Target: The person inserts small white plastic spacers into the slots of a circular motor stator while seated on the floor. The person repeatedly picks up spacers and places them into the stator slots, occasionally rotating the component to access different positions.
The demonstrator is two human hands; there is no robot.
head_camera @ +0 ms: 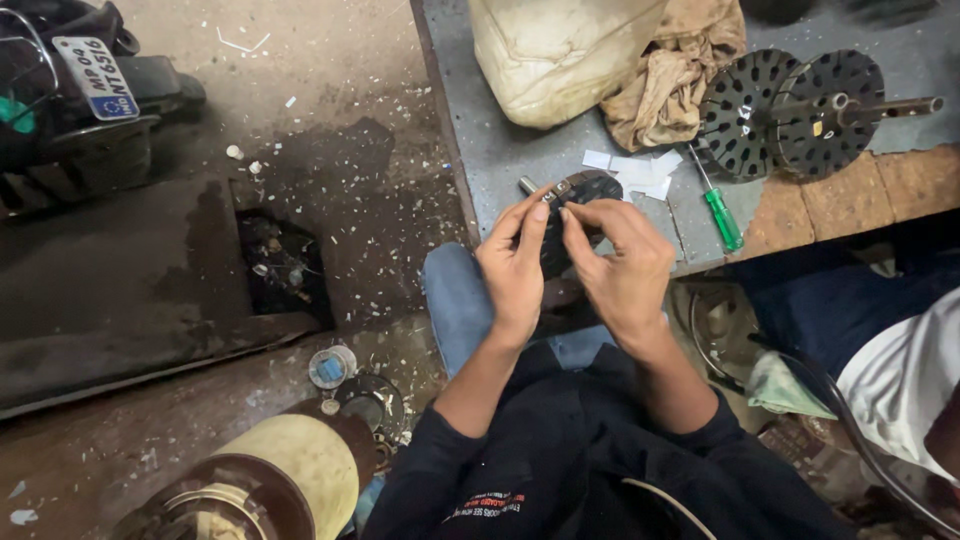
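Note:
My left hand (515, 265) and my right hand (622, 262) are raised together over my knee at the edge of a grey bench (500, 160). Both hold a dark round motor part with a short metal shaft (580, 190). The fingertips of both hands pinch something small at its top rim; I cannot tell what it is. Most of the part is hidden behind my fingers.
Small white paper slips (635, 165), a green-handled screwdriver (722, 218), two slotted black discs on a shaft (790, 105), a tan rag (675, 70) and a pale sack (555, 55) lie on the bench. A scooter's rear (80, 90) stands left. Another person's leg (850, 310) is at right.

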